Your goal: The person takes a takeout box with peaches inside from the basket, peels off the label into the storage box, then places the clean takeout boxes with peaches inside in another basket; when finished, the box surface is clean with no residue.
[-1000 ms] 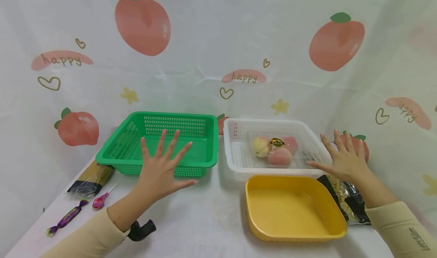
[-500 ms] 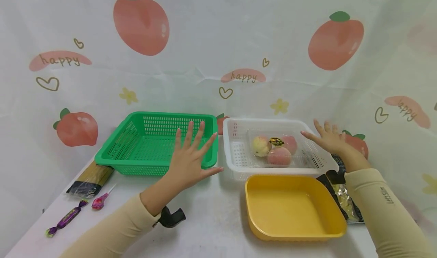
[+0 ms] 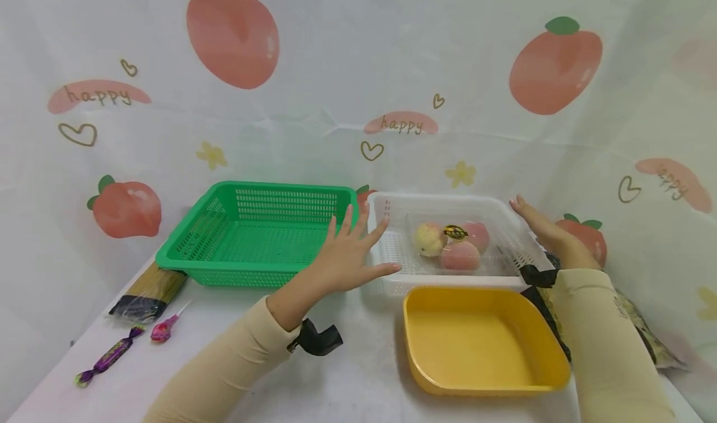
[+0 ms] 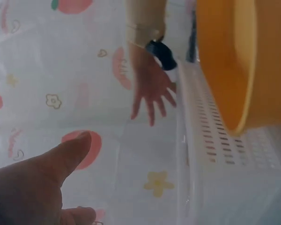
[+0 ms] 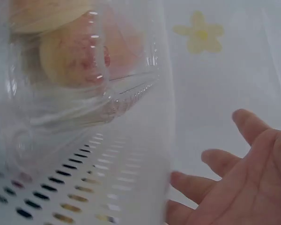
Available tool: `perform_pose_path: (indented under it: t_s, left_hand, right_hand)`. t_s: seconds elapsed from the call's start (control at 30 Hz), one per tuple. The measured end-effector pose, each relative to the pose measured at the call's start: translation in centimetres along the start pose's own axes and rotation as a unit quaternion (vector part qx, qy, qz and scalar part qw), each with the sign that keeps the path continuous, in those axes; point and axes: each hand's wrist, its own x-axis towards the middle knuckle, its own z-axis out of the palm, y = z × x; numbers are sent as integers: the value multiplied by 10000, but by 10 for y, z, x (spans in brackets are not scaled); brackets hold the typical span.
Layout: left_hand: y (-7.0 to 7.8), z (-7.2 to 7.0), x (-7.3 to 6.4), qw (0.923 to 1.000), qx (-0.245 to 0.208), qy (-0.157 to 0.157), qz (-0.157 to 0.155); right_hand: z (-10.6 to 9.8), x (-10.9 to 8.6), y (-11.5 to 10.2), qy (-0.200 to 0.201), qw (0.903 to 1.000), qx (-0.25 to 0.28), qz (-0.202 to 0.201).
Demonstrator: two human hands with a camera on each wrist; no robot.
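Note:
A white perforated basket (image 3: 448, 281) stands at the back right, with a clear plastic box of peaches (image 3: 460, 256) inside it. My left hand (image 3: 344, 258) is spread in the air between the green basket (image 3: 269, 266) and the white one, overlapping both rims in the head view. Its fingers are straight and hold nothing. Beside the white basket's right end is my right hand (image 3: 554, 233), fingers extended and palm turned toward the basket. In the right wrist view, these fingers (image 5: 192, 187) come right up to the basket's edge. Nothing is in that hand.
A yellow tub (image 3: 487, 390) stands in front of the white basket. Packaged goods (image 3: 644, 330) lie partly hidden under the right sleeve. On the left are a noodle-like packet (image 3: 148, 292), a lollipop (image 3: 162, 330) and a purple wrapped candy (image 3: 111, 356). A printed cloth (image 3: 313, 68) hangs behind.
My left hand has moved right from over the green basket toward the white basket. The right hand has shifted left and turned its palm inward at the white basket's end.

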Motion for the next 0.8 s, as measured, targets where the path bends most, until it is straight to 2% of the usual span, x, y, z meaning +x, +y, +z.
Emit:
perform_pose_path:
  t_s: [0.07, 0.13, 0.2, 0.23, 0.27, 0.33, 0.4, 0.47, 0.63, 0.7, 0.8]
  left_hand:
    - [3, 0, 6, 9987, -422, -291, 30]
    - [4, -1, 13, 9940, -916, -596, 101]
    - [5, -1, 20, 9819, -1622, -955, 235]
    - [5, -1, 25, 9726, -2009, -1126, 320]
    - [5, -2, 28, 9596, -2465, -1308, 369]
    - [4, -2, 36, 9296, -3275, -1644, 390]
    - [2, -1, 42, 9013, -3894, -1865, 360]
    - [1, 1, 48, 8791, -4333, -1966, 269]
    - [1, 10, 68, 8323, -5209, -1884, 200]
    - [2, 15, 77, 8145, -5547, -1701, 59]
    - [5, 24, 90, 7939, -5936, -1281, -313]
  right_hand:
    - [-1, 1, 7, -50, 9997, 247, 73]
    - [-2, 1, 15, 2, 9993, 316, 207]
    - [-2, 0, 20, 95, 9994, 181, 278]
    - [-2, 0, 22, 144, 9995, 48, 275]
    - [-2, 0, 24, 192, 9994, -75, 264]
    - [-2, 0, 26, 277, 9991, -273, 139]
    - [-1, 1, 29, 365, 9978, -556, -8]
    - [0, 2, 34, 447, 9960, -757, -134]
    - [0, 5, 50, 605, 9960, -586, -312]
    - [1, 6, 53, 659, 9963, -393, -388]
    - [4, 7, 53, 718, 9959, -284, -470]
